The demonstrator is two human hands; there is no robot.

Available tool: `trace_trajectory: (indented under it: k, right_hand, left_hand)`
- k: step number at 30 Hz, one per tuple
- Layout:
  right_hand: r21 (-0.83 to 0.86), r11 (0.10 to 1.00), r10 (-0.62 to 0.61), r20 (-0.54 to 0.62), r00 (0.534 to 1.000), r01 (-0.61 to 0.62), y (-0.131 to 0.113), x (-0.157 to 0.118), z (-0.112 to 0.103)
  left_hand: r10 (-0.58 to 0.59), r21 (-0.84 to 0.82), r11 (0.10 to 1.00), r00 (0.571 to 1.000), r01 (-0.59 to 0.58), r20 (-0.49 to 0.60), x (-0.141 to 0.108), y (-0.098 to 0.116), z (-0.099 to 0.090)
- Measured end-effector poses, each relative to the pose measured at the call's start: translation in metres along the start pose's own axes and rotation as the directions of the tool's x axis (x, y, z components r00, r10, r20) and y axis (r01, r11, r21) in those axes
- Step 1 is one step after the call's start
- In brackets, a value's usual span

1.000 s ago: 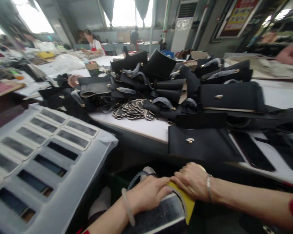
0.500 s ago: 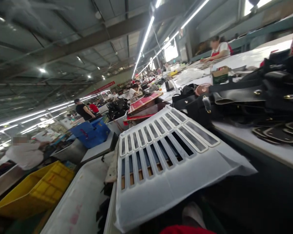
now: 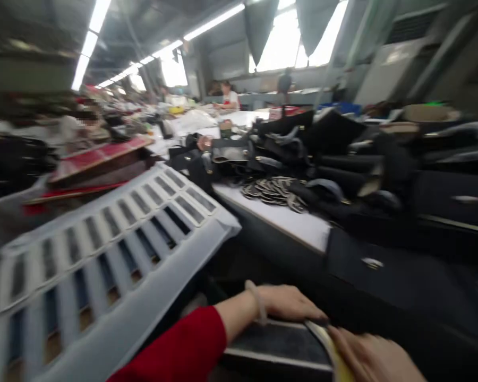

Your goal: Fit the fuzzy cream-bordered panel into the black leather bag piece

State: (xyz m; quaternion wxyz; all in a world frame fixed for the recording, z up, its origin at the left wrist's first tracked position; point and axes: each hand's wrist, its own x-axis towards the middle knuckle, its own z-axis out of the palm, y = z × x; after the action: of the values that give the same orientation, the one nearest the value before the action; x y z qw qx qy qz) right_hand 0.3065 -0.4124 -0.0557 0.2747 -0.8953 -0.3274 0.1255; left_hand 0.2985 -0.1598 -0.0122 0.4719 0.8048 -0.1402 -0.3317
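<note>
My left hand (image 3: 289, 303), with a red sleeve and a pale bracelet, is closed over the upper edge of a dark piece with pale edging (image 3: 282, 342) low in the view. At its right end, my right hand (image 3: 376, 356) has its fingers closed against a curved pale and yellow edge (image 3: 334, 350). The fingertips of both hands come close together there. Blur and the frame's bottom edge hide part of the piece, so its exact kind does not show. To its right lies a black bag (image 3: 386, 286) with a metal clasp.
A white slotted sheet (image 3: 191, 249) holding rows of dark, pale-rimmed strips stands at the left. Behind my hands, a white tabletop (image 3: 298, 223) carries looped dark handles (image 3: 273, 193) and piled black bags (image 3: 342, 159). Red boards (image 3: 103, 159) rest beyond the sheet. Several people sit farther back.
The view has swung right, so the slotted sheet now sits farther left. Both hands have come into view, on the dark pale-edged piece; only a bit of red clothing showed before.
</note>
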Motion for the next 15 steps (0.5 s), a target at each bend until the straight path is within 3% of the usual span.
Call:
trace_trajectory:
  k: [2,4,8,9,11,15]
  right_hand:
    - [0.008,0.984,0.176,0.081,0.981,-0.178,-0.004,-0.025,-0.014]
    - [0.185,0.921,0.322,0.138,0.937,-0.344,-0.006,-0.034,-0.015]
    - [0.624,0.562,0.548,0.212,0.809,-0.544,-0.002,-0.041,-0.004]
    - [0.667,0.493,0.574,0.232,0.785,-0.558,-0.001,-0.042,-0.002]
    - [0.758,0.365,0.556,0.288,0.780,-0.541,-0.001,-0.043,0.002]
    - [0.945,-0.033,0.378,0.314,0.871,-0.326,-0.008,-0.036,0.010]
  left_hand:
    - [0.060,-0.046,0.997,0.993,-0.055,0.101,0.034,0.009,0.010]
    - [0.076,-0.082,0.994,0.988,-0.065,0.133,0.047,0.010,0.012]
    - [0.025,-0.101,0.995,0.992,-0.012,0.123,0.043,0.005,0.008]
    - [0.007,-0.105,0.994,0.993,0.006,0.115,0.042,0.005,0.008]
    - [-0.026,-0.121,0.992,0.995,0.039,0.101,0.043,0.007,0.009]
    - [-0.066,-0.145,0.986,0.992,0.082,0.108,0.048,0.016,0.008]
